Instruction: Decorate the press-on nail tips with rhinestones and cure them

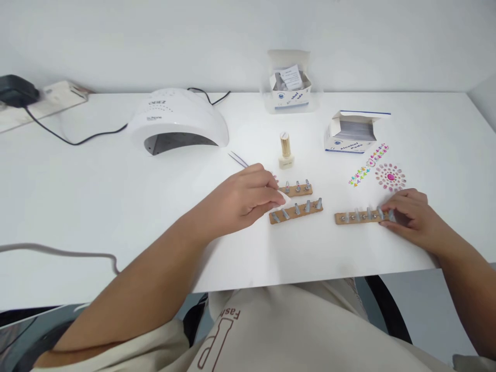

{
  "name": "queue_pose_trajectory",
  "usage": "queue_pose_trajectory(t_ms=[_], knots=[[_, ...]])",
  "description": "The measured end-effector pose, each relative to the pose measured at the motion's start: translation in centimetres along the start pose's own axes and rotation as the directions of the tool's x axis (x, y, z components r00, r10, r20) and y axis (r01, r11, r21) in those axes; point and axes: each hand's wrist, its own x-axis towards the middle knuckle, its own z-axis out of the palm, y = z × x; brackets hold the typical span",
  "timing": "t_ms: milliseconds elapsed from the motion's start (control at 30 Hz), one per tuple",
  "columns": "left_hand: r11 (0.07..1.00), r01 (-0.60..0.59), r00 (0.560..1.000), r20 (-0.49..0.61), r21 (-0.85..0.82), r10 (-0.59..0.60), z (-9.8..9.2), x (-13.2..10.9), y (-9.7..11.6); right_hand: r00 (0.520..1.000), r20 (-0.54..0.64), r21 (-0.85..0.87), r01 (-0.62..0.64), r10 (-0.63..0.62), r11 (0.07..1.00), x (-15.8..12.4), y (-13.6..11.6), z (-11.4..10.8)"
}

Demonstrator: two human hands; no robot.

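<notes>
My left hand [253,196] is closed, pinching a small white wipe [285,197] above two brown strips. The front strip [287,215] carries several grey-blue false nails on small stands; part of the back strip [296,190] is hidden behind my left hand. At the right, my right hand [411,217] grips the right end of a third nail strip [351,219], fingers and thumb around its last nails. This strip lies on the table, also with several nails upright on it. Tweezers [238,159] lie just behind my left hand.
A white nail lamp [182,116] stands at the back left, its cable running to a power strip [58,98]. A gold-capped polish bottle [285,152] stands mid-table. Two alcohol pad boxes [351,139] sit open behind. Sticker gems [390,177] lie beyond my right hand.
</notes>
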Motion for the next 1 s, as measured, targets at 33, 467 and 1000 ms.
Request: queue_pose_trajectory(t_ms=[33,467,1000], knots=[[1.0,0.0,1.0,0.014,-0.03,0.001,0.1,0.2,0.2,1.0,-0.007,-0.012,-0.02,0.02,1.0,-0.1,0.3,-0.1],[0.996,0.038,0.974,0.224,-0.084,-0.018,-0.1,2.7,0.4,0.93,-0.32,0.027,-0.185,0.183,0.982,-0.9,-1.6,-1.0],[0.99,0.027,0.957,0.289,-0.14,0.014,2.0,2.3,-0.8,0.989,0.064,-0.228,0.147,-0.136,0.962,2.2,-17.3,7.0]])
